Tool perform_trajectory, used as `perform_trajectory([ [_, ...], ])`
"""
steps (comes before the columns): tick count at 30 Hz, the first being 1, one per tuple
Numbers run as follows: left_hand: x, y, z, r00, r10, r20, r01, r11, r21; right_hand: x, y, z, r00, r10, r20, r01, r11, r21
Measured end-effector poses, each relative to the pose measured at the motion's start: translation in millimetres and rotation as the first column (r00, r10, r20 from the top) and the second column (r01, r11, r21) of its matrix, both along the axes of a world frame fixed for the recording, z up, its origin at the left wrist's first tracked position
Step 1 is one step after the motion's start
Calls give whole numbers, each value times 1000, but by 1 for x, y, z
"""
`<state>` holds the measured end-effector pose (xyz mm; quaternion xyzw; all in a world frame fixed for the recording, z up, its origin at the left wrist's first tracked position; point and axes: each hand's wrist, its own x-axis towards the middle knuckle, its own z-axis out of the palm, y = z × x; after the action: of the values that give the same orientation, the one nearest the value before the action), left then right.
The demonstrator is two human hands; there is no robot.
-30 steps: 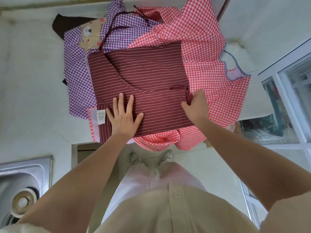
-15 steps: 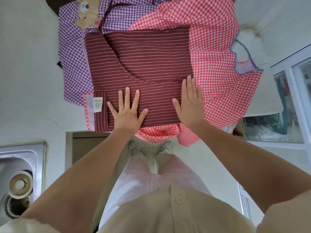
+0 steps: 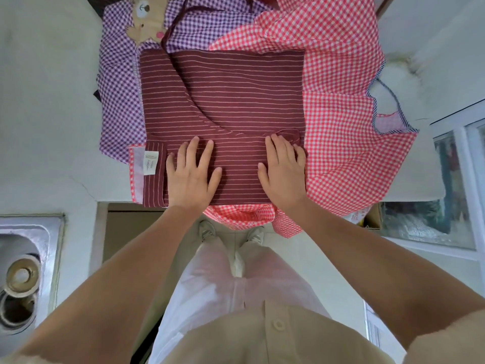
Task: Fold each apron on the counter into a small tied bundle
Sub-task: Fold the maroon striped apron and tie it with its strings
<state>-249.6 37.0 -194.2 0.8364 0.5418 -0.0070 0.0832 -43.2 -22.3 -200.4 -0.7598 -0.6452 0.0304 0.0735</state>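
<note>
Pressing maroon striped apron (image 3: 223,101) flat: left hand (image 3: 191,177), right hand (image 3: 284,174), near counter (image 3: 47,127) edge.

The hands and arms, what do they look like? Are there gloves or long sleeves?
No gloves. The left hand and right hand are bare, with no rings, watch or bracelets that I can see. Both forearms are uncovered too. A short beige sleeve shows on the right arm near the picture's corner, matching the beige buttoned shirt.
</note>
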Motion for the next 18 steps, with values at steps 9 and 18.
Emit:
perform_trajectory([
  [9,-30,34,-17,996,-31,-87,23,995,-99,-22,51,-6,926,376,-33,-377,919,-116],
  [18,-33,124,12,985,-7,174,-19,989,144,-25,130,20,933,213,-289,-194,977,93],
])
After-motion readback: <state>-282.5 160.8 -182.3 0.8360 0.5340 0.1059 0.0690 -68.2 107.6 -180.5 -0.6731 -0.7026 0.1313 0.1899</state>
